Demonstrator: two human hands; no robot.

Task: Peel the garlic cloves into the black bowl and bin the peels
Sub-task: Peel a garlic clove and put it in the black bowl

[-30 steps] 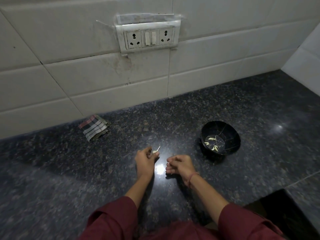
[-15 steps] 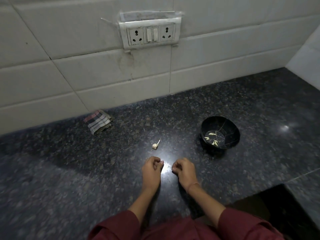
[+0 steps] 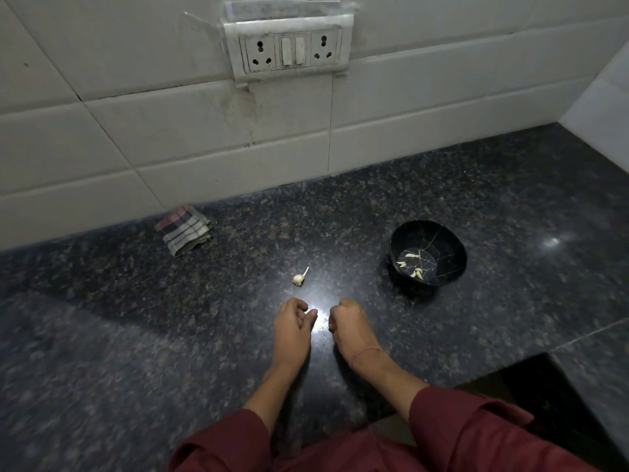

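— Where is the garlic seen?

— A small garlic piece (image 3: 297, 279) with a thin stalk is seen lying on the dark countertop (image 3: 136, 335), to the left of the black bowl (image 3: 451, 267) and clear of it. Several peeled cloves (image 3: 412, 256) are found inside the bowl, on its bottom.

— How are the hands held?

— The left hand (image 3: 293, 327) and the right hand (image 3: 348, 325) are rested on the countertop, to the left of the bowl and nearer the person. They are set close together but not touching. The fingers of both are curled inward. Whether anything is pinched in either cannot be told, since the palms are hidden.

— What else is seen?

— A folded checked cloth (image 3: 183, 229) is laid far to the left of the bowl, at the foot of the tiled wall (image 3: 442, 107). A socket panel (image 3: 289, 51) is mounted on that wall, above the bowl and to its left.
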